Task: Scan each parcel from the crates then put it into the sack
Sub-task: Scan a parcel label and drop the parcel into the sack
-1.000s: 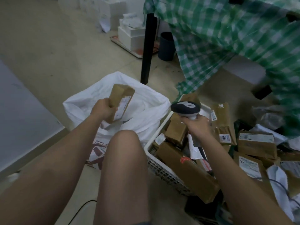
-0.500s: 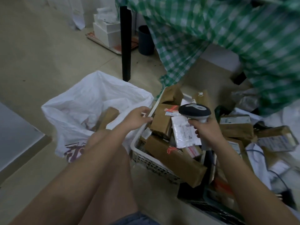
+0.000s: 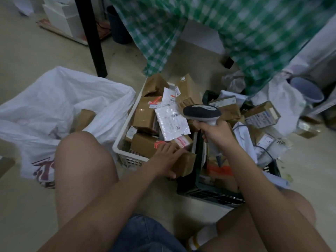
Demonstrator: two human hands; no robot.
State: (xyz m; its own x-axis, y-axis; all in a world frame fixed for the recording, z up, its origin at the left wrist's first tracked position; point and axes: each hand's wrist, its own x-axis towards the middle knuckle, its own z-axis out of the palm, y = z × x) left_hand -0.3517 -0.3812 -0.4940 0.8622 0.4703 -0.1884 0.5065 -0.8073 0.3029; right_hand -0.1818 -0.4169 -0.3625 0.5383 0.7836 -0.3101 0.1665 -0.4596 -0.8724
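My left hand (image 3: 168, 158) has its fingers wrapped round a long brown cardboard parcel (image 3: 183, 161) at the near corner of the white plastic crate (image 3: 121, 142). Right hand (image 3: 218, 131) is clenched on the grey handheld scanner (image 3: 201, 112), just above. The white plastic sack (image 3: 60, 99) sits open off to the left of my fingers.

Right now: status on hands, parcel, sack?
Left hand gripping long brown parcel at white crate front edge. Right hand holding scanner over crate. Sack open, left. Nothing blocking.
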